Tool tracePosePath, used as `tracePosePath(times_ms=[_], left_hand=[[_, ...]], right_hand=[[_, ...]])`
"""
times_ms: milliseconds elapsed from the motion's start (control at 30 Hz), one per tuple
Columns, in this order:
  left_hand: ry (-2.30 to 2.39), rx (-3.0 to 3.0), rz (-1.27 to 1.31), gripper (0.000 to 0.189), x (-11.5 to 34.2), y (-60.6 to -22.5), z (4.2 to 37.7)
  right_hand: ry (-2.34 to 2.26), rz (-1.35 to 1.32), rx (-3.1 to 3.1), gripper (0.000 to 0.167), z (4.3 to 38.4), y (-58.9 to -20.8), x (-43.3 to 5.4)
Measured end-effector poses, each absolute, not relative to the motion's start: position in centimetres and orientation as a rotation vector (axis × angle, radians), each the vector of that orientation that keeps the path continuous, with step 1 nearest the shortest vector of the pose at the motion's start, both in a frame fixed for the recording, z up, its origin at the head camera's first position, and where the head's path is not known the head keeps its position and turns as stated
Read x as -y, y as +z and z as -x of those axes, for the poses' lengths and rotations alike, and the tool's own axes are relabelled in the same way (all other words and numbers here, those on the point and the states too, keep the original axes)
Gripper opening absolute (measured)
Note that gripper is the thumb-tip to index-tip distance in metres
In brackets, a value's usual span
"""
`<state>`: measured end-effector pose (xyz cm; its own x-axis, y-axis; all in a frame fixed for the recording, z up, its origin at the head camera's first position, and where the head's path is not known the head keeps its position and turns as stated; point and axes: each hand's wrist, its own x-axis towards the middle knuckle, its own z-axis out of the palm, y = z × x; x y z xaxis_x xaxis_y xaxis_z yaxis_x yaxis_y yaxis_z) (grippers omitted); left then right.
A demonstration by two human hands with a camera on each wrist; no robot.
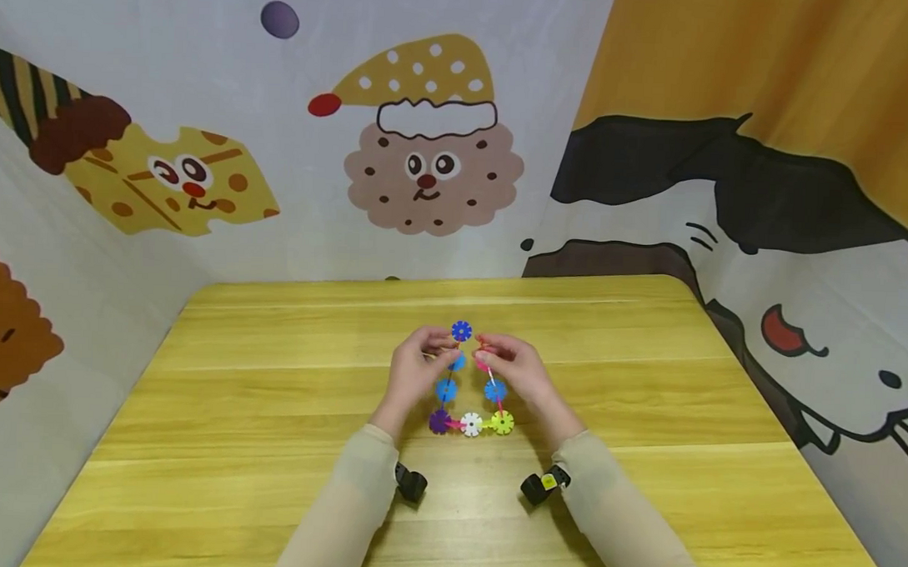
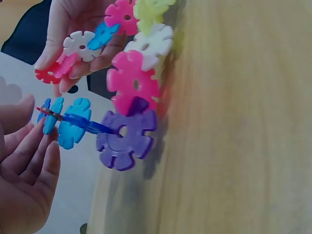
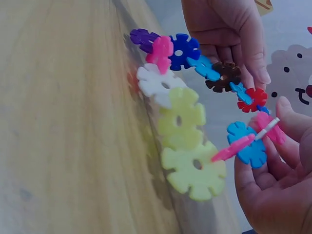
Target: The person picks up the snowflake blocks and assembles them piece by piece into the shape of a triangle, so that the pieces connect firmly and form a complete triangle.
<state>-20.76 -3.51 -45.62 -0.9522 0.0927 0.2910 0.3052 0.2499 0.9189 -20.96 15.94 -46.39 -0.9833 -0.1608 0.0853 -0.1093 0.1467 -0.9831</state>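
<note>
A chain of slotted plastic flower discs stands on the table in a U shape, its base a purple disc point(image 1: 440, 421), a white disc point(image 1: 471, 424) and a yellow disc point(image 1: 502, 422). My left hand point(image 1: 413, 370) pinches the left strand between thumb and fingers, just below the dark blue disc point(image 1: 461, 330) at its tip. On the other side, my right hand point(image 1: 522, 369) pinches the upper right strand, near a pink disc point(image 3: 269, 127). A red disc point(image 2: 47, 73) tips that strand in the left wrist view. The two strand tips are close but apart in the head view.
The wooden table point(image 1: 268, 444) spreads around the chain on all sides. Behind it hangs a cloth backdrop point(image 1: 300, 178) printed with cartoon figures. Black wrist cameras point(image 1: 411, 484) are strapped at both cuffs, above the table's near part.
</note>
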Motion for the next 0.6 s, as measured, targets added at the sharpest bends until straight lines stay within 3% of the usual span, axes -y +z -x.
tracePosePath(times_ms=[200,600], left_hand=[[-1.771,2.429,0.392,0.047,3.58,-45.20,20.81],[-1.816,2.392,0.435,0.044,3.28,-45.44,20.68]], right_hand=[[-1.815,0.354,-2.436,0.038,21.02,-45.90,-16.03],[-1.716,0.394,-2.459,0.035,20.95,-45.78,-16.07]])
